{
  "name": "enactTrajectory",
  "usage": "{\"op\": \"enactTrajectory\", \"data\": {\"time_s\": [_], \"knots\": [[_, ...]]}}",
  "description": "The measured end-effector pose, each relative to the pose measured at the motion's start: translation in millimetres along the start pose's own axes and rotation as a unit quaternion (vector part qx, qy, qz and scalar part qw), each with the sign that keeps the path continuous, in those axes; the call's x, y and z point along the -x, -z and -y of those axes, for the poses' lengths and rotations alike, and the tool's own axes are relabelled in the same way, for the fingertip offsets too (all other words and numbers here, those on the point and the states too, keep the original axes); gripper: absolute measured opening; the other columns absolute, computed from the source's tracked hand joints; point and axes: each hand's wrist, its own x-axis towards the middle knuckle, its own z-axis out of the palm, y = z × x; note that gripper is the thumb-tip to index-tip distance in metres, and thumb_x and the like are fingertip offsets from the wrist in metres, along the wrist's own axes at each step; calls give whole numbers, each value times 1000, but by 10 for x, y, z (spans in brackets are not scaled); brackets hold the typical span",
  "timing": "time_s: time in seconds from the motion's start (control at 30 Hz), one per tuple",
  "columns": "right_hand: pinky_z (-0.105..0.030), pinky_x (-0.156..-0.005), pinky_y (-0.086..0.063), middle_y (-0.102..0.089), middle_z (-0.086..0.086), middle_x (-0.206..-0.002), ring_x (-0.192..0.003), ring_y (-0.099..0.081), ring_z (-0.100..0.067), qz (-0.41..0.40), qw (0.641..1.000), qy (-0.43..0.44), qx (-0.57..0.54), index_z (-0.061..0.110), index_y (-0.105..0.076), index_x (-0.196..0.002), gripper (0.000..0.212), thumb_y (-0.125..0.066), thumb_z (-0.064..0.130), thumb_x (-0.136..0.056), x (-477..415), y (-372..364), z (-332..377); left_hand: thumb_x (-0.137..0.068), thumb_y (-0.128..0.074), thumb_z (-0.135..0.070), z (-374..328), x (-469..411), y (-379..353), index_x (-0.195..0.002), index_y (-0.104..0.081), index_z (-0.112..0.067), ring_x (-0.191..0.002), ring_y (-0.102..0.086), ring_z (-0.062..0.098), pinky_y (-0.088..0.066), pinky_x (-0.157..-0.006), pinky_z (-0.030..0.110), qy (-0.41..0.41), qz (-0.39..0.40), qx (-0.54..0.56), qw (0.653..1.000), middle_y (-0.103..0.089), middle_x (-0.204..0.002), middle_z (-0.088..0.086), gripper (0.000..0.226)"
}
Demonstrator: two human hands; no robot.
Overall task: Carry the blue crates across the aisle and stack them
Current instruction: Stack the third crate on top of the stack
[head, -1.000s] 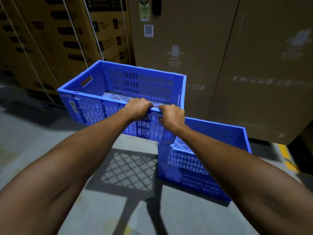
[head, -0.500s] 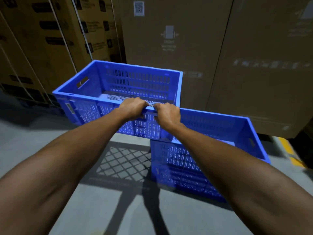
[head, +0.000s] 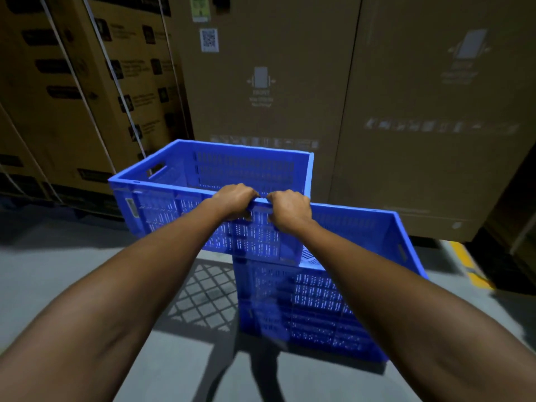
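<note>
I hold an empty blue slatted crate (head: pixel 179 207) in the air by its near long rim. My left hand (head: pixel 236 200) and my right hand (head: pixel 290 210) grip that rim side by side, close together. The carried crate hangs to the left of and slightly above a second blue crate (head: pixel 313 309) that stands on the floor. The carried crate's right end overlaps the floor crate's left rim in the view; I cannot tell whether they touch.
Tall brown cardboard cartons (head: pixel 261 97) form a wall right behind both crates, with strapped cartons (head: pixel 72 97) at the left. The grey concrete floor (head: pixel 58 271) stretches to the left. A yellow floor stripe (head: pixel 470 268) runs at the right.
I have moved closer to the floor crate, which now looks larger. The carried crate sits further right, nearer the floor crate. Both hands keep the same grip.
</note>
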Motion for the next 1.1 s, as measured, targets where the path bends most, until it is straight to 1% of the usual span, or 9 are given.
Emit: {"op": "enactTrajectory", "data": {"time_s": [0.17,0.3,0.4,0.47,0.57,0.63,0.8,0.93,1.1], "knots": [[-39,-75,-49,-69,-2,-90,-88,-64,-29,12,1000,-6,5,26,-65,-105,24,-68,22,-82,11,55,-327,-79,-77,-33,-247,-172,-2,-113,-58,-23,-96,-60,26,-45,-74,38,-16,-8,-10,1000,-66,-105,3,40],[-37,-69,-45,-66,0,-84,-83,-63,-27,19,1000,-3,9,26,-64,-100,20,-70,24,-80,18,76,-444,-81,-74,-36,-356,-224,-22,-118,-55,-24,-102,-59,26,-37,-79,40,-14,-23,-22,999,-65,-107,2,44],[-39,-73,-46,-66,0,-87,-84,-62,-26,27,1000,-2,7,25,-63,-101,21,-69,24,-81,22,78,-467,-82,-73,-38,-387,-215,-25,-123,-52,-24,-105,-58,27,-36,-83,42,-8,-22,-28,999,-64,-110,1,49],[-39,-72,-43,-66,-1,-89,-84,-61,-27,30,999,4,15,24,-61,-102,21,-67,27,-83,28,89,-487,-82,-73,-36,-403,-217,-21,-124,-52,-24,-105,-58,27,-35,-80,41,-10,-21,-21,1000,-64,-111,2,48],[-37,-71,-39,-59,0,-85,-80,-55,-26,33,999,14,20,22,-58,-101,26,-67,40,-85,58,115,-540,-81,-74,-34,-451,-232,11,-118,-54,-25,-100,-59,26,-36,-75,38,-14,-17,-7,1000,-65,-108,2,43],[-36,-72,-38,-59,-1,-87,-83,-56,-26,33,999,16,21,21,-58,-103,30,-66,45,-86,87,131,-583,-80,-75,-34,-501,-246,30,-113,-55,-24,-96,-59,26,-37,-73,37,-18,-14,-5,1000,-65,-105,2,40],[-37,-72,-41,-66,-3,-95,-90,-62,-28,24,999,9,41,21,-59,-105,33,-65,47,-86,155,160,-740,-81,-75,-31,-673,-287,57,-112,-56,-23,-89,-57,23,-42,-70,37,-34,-13,-3,999,-65,-105,2,38],[-37,-72,-41,-65,-2,-95,-91,-62,-28,30,998,-8,45,22,-59,-103,31,-65,47,-85,216,199,-895,-81,-75,-32,-841,-347,75,-120,-54,-21,-98,-60,27,-41,-69,36,-45,-11,0,999,-64,-111,4,45],[-36,-70,-42,-64,-1,-93,-89,-62,-27,46,997,-29,57,23,-59,-101,31,-65,48,-84,331,266,-1118,-81,-75,-33,-1090,-412,104,-115,-53,-20,-97,-60,29,-46,-71,39,-60,-12,-6,998,-64,-109,6,42]]}}
